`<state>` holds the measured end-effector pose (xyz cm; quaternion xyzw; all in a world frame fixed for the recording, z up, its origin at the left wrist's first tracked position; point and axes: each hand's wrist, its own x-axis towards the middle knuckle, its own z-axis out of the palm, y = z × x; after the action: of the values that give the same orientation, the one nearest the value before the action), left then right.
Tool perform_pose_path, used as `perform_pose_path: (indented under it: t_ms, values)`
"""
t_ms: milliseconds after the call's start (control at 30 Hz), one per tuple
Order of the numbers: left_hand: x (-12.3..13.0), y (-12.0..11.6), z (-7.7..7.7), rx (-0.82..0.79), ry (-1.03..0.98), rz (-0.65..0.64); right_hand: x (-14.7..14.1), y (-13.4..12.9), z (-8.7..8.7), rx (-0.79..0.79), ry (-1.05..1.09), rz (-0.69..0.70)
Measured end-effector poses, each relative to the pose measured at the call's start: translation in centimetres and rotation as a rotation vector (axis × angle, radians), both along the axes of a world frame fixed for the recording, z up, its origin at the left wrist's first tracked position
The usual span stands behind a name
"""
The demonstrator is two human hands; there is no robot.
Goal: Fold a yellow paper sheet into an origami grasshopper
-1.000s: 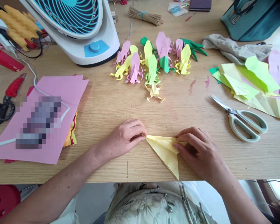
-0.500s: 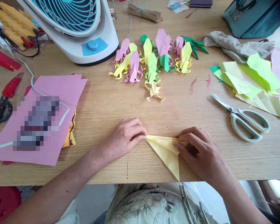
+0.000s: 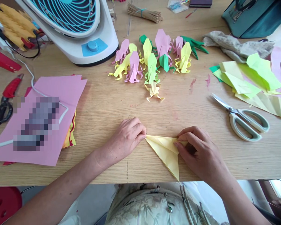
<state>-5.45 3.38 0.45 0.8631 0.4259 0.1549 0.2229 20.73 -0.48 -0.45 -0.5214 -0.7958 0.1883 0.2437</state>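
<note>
One folded yellow paper [image 3: 168, 151] points nearward, its long axis diagonal.

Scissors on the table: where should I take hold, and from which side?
Take the scissors by the pale handle loops, probably from the near right: they lie flat with the loops toward that side, while the pointed blades aim away to the far left.

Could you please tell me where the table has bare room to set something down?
Bare tabletop lies between the pink paper and the left hand, and between the scissors and the front edge. Crowded: the far side, from the fan past the folded figures to the paper scraps.
</note>
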Motion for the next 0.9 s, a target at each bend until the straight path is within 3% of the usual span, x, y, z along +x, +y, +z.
perform_pose_path:
  t_ms: [900]
  values:
    - [0.87, -0.51, -0.21, 0.126, 0.04, 0.049, -0.51, -0.15, -0.45, 0.09, -0.118, -0.092]
